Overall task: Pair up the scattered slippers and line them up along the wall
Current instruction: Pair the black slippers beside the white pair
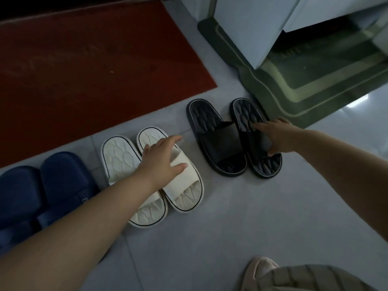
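Left hand (161, 160) grip open, flat on white slippers (119, 158); right hand (279, 137) likewise on black slippers (220, 143) — bare floor (231, 217) nearside.

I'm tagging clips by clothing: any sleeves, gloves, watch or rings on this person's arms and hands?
The left forearm and right forearm are bare as far as the view shows, no sleeves. The left hand and right hand wear no gloves; no watch, bracelet or ring shows, though the dim light could hide a thin ring.

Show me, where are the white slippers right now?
The white slippers sit paired on the floor, left of centre in the head view, between the blue slippers and the black slippers, beneath the left hand.
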`<state>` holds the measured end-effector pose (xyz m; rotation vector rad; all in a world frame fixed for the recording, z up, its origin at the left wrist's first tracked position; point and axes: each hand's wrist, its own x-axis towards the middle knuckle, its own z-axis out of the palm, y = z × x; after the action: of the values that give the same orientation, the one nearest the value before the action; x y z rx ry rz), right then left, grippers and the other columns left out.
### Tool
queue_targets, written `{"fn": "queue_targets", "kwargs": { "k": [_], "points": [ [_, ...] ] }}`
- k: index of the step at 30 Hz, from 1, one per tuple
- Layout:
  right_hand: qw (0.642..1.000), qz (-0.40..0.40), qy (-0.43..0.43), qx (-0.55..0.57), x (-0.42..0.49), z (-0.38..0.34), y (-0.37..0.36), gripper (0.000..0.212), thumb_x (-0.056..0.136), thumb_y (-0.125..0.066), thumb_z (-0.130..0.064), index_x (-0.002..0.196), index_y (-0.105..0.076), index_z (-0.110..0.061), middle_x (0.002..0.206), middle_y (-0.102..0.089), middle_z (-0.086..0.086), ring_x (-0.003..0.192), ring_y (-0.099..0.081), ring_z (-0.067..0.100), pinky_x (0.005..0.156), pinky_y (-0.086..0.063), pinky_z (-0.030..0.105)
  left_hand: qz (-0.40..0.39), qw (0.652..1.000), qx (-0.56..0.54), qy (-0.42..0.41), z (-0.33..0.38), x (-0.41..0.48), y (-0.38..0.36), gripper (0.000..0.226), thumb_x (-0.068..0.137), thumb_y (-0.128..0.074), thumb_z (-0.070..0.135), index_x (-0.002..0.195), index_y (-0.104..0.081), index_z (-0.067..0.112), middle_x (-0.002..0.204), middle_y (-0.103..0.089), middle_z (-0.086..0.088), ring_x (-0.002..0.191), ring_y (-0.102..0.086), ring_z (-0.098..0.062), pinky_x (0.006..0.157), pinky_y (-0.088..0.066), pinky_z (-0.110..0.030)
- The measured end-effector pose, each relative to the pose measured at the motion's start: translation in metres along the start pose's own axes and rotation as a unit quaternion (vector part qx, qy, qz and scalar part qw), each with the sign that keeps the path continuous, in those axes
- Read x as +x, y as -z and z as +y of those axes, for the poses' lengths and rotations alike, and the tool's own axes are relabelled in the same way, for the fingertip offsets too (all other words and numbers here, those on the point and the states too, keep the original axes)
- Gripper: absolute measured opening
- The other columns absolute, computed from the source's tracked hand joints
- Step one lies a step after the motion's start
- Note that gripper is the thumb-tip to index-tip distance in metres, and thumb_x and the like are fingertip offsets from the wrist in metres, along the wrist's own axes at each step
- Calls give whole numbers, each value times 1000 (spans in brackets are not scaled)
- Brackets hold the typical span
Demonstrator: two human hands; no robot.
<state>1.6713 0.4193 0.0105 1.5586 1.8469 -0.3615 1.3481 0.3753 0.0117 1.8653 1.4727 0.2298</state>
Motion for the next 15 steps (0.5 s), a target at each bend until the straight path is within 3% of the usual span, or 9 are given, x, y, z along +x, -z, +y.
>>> {"fn": "queue_targets", "kwargs": {
  "k": [4, 8, 10, 12, 15],
  "points": [
    [995, 79, 34, -48, 17, -3, 19, 88, 69, -76, -20, 140, -23, -26, 124, -59, 4, 118, -50, 27, 108, -21, 41, 8, 1000, -24, 10, 0, -8, 5, 64, 79, -67, 28, 135, -36, 23, 138, -45, -2, 124, -45, -22, 110, -29, -47],
    [983, 146, 56, -98, 36, -12, 38, 75, 79, -54, -6, 142, -19, -27, 126, -58, 6, 116, -49, 26, 112, -18, 44, -15, 1000, -14, 20, -2, -18, -2, 64, 79, -67, 28, 135, -35, 22, 138, -45, -2, 126, -43, -21, 110, -28, -47],
    [983, 133, 68, -104, 41, -18, 40, 82, 80, -50, -4, 146, -9, -31, 135, -50, 7, 123, -44, 26, 114, -14, 47, -24, 999, -13, 25, -2, -21, -5, 65, 80, -66, 28, 136, -34, 23, 139, -44, -1, 127, -42, -20, 111, -28, -46],
    [990, 73, 88, -83, 42, -25, 40, 97, 75, -64, -16, 145, -1, -38, 135, -45, 6, 128, -39, 27, 115, -11, 48, -24, 999, -13, 28, 0, -21, -5, 65, 80, -66, 27, 136, -34, 22, 139, -44, 0, 126, -42, -19, 111, -28, -45],
    [994, 7, 103, -34, 37, -38, 42, 95, 66, -77, -43, 142, -19, -38, 130, -45, 7, 123, -41, 29, 108, -25, 43, -19, 999, -14, 28, 2, -21, -5, 65, 80, -67, 26, 136, -35, 22, 139, -45, 0, 125, -43, -20, 111, -28, -46]
  ]
}}
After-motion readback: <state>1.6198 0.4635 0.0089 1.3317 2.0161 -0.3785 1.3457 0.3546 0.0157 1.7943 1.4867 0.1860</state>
